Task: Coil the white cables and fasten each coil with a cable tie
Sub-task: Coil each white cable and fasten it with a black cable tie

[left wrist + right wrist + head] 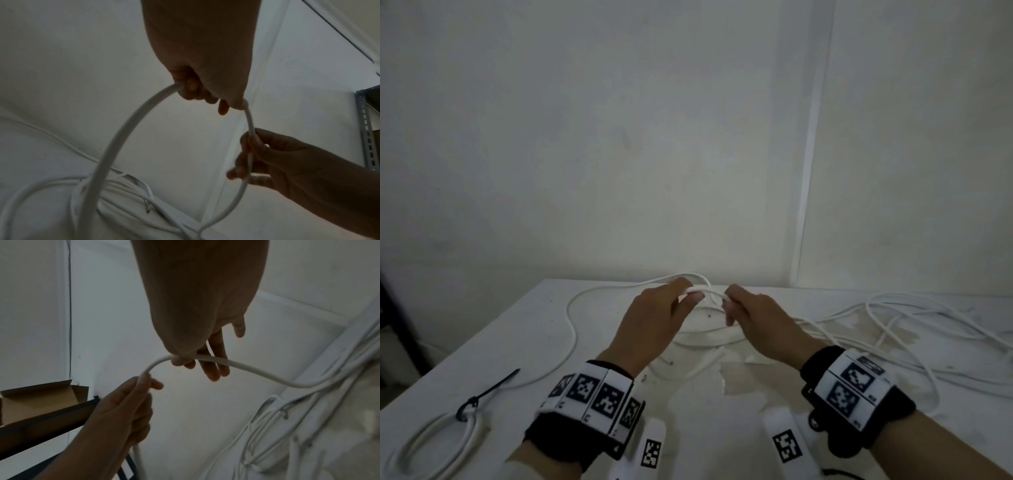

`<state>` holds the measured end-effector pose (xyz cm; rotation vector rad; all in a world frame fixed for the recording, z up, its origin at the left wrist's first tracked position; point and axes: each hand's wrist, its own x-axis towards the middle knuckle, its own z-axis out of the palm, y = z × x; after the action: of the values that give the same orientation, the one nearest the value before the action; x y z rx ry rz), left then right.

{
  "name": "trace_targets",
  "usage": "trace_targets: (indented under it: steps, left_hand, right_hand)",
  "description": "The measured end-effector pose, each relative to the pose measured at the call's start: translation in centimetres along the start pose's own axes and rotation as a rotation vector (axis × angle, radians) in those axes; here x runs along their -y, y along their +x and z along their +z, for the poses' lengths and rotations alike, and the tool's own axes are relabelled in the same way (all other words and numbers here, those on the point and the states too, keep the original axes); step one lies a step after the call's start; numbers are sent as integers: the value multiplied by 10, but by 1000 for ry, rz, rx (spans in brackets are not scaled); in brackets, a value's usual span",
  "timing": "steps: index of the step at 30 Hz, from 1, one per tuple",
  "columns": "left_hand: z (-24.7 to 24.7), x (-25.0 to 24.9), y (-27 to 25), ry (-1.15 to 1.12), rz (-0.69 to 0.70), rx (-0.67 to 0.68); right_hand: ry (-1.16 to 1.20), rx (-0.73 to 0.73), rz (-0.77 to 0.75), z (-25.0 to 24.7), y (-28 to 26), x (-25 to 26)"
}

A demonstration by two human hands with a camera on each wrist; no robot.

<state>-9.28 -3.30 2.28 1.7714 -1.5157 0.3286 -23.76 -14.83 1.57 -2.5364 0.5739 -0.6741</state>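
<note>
A white cable (pixel 708 290) is held up over the middle of the white table (pixel 530 325) between both hands. My left hand (pixel 659 308) pinches it on the left, my right hand (pixel 748 310) pinches it on the right. In the left wrist view the cable (pixel 123 138) arcs down from my left hand (pixel 197 87) to loose loops on the table, and my right hand (pixel 259 155) grips the other side. In the right wrist view the cable (pixel 257 371) runs from my right hand (pixel 189 360) to the table. A coiled white cable (pixel 438 438) with a black cable tie (pixel 482 394) lies front left.
A tangle of loose white cables (pixel 914 329) spreads over the table's right side. A wall stands right behind the table. A cardboard box (pixel 39 399) on a dark shelf shows left in the right wrist view, a metal rack (pixel 368 129) at right in the left wrist view.
</note>
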Motion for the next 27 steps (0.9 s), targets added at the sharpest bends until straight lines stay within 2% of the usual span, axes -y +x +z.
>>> trace_targets:
  steps: [3,5,11,16,21,25,27]
  left_hand:
    - [-9,2,-4,-154,-152,71]
    - [-14,7,-8,-186,-215,70]
    - [-28,17,-20,-164,-261,-44]
    - [-49,25,-32,-119,-280,-179]
    - [-67,24,-34,-197,-326,-382]
    - [-71,11,-31,-252,-299,-365]
    - [-69,2,-31,-361,-296,-330]
  right_hand:
    - [101,-110,80,-16,-5,-8]
    - [146,-208,110,-27,-8,-14]
    - [155,-371,184,-56,-13,-29]
    - [82,-331,171,-66,-25,-37]
    - [71,-301,217,-65,-35,-45]
    - [94,-261,260,-55,-39,-46]
    - [71,-248,253,-47,-42,-46]
